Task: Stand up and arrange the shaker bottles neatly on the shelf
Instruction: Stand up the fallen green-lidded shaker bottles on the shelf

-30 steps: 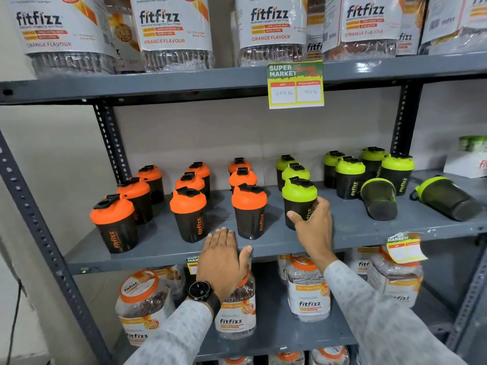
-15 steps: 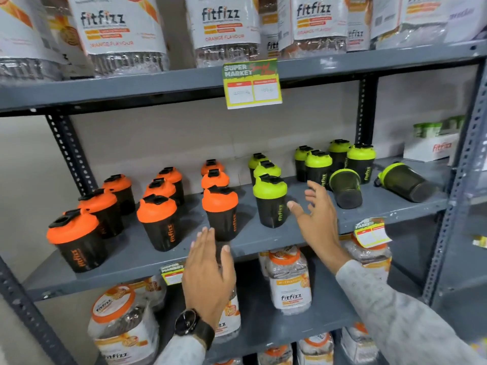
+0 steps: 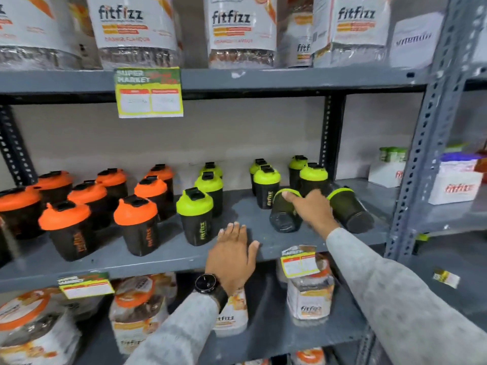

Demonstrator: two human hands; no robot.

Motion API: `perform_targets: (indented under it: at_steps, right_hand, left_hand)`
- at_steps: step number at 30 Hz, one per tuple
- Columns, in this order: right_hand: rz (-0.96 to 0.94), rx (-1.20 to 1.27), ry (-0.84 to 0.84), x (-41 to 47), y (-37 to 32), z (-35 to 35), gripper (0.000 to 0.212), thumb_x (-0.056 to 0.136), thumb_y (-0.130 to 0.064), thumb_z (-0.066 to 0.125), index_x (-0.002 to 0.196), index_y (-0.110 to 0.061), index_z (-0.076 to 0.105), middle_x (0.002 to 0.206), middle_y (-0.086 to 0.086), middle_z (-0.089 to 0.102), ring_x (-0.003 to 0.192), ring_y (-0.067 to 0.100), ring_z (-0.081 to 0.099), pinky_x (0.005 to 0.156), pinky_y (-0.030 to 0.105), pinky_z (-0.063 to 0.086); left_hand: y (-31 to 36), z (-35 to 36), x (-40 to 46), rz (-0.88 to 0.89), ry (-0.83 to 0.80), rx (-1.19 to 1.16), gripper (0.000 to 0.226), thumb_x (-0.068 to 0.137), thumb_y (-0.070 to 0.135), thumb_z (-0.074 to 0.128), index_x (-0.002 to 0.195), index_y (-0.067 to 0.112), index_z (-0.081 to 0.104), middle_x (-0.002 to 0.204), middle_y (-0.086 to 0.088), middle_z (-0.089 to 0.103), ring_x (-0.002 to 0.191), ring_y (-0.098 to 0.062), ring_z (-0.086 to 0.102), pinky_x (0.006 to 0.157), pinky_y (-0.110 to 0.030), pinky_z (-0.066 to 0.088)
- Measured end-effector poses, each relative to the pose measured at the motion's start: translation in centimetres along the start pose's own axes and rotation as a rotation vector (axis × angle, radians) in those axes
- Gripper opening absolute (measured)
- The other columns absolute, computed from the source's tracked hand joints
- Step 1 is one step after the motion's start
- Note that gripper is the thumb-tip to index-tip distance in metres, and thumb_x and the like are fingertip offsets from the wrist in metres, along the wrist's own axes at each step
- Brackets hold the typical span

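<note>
Black shaker bottles stand on the grey middle shelf (image 3: 168, 255): several with orange lids (image 3: 66, 227) at the left, several with green lids (image 3: 196, 216) in the middle and at the back right. Two green-lidded shakers lie on their sides at the right, one (image 3: 283, 219) with its base toward me, the other (image 3: 353, 210) further right. My right hand (image 3: 312, 210) rests between them, thumb on the lid rim of the left fallen shaker, fingers spread. My left hand (image 3: 232, 255) lies flat and open on the shelf's front edge, a watch on its wrist.
Large fitfizz jars (image 3: 137, 30) fill the shelf above, with a price tag (image 3: 149, 92) hanging from its edge. Smaller jars (image 3: 309, 299) sit on the shelf below. A perforated metal post (image 3: 419, 159) stands at the right, with white boxes (image 3: 458, 187) beyond it.
My right hand let go of the front green shaker and moved right onto the fallen shaker. My left hand shifted right along the shelf edge. The view turned to the right.
</note>
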State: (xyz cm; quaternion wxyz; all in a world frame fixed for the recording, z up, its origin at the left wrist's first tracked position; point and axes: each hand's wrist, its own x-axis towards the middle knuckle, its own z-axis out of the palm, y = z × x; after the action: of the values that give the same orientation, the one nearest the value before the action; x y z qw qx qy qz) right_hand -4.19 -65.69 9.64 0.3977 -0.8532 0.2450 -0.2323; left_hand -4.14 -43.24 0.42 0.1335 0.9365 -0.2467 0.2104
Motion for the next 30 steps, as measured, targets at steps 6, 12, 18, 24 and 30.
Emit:
perform_targets:
  at_steps: [6,12,18,24,30]
  right_hand:
    - [0.241,0.270,-0.310,1.7,-0.3,0.7,0.074,0.074,-0.060,0.083,0.126,-0.016,0.055,0.119,0.008,0.058,0.102,0.035,0.064,0.071,0.040,0.055]
    - [0.300,0.554,-0.345,1.9,-0.5,1.3,0.046,0.081,-0.025,0.088,0.108,-0.013,0.053,0.114,0.015,0.068,0.099,0.038,0.072,0.083,0.052,0.061]
    - [0.061,0.552,-0.112,1.2,-0.9,1.4,0.081,0.052,-0.057,0.089,0.116,-0.015,0.063,0.109,0.005,0.073,0.103,0.027,0.072,0.080,0.051,0.064]
    - [-0.228,0.406,0.107,-2.7,1.0,3.1,0.095,0.061,-0.062,0.086,0.140,-0.031,0.044,0.127,-0.003,0.069,0.115,0.019,0.067,0.098,0.045,0.056]
    - [-0.366,0.251,0.169,-5.5,2.1,4.1,0.090,0.075,-0.035,0.090,0.149,-0.019,0.040,0.144,0.004,0.059,0.130,0.026,0.057,0.100,0.032,0.045]
  left_hand:
    - [0.0,0.7,0.6,-0.070,-0.043,0.074,0.092,0.092,0.063,0.000,0.152,0.008,0.043,0.159,-0.014,0.044,0.151,-0.027,0.033,0.126,-0.042,0.015]
    - [-0.1,1.0,0.5,-0.051,-0.011,0.071,0.083,0.098,0.059,0.010,0.146,0.006,0.052,0.152,-0.016,0.052,0.145,-0.031,0.043,0.123,-0.043,0.023]
    - [-0.1,1.2,0.6,-0.050,-0.004,0.094,0.081,0.099,0.059,0.010,0.147,0.007,0.050,0.154,-0.015,0.050,0.146,-0.029,0.042,0.124,-0.042,0.023]
    - [-0.1,1.3,0.5,-0.046,0.011,0.095,0.079,0.100,0.058,0.012,0.146,0.006,0.052,0.152,-0.016,0.052,0.144,-0.030,0.044,0.123,-0.043,0.026]
    - [0.1,1.2,0.6,-0.055,0.011,0.110,0.079,0.100,0.057,0.011,0.148,0.007,0.049,0.154,-0.015,0.050,0.146,-0.029,0.042,0.123,-0.042,0.025]
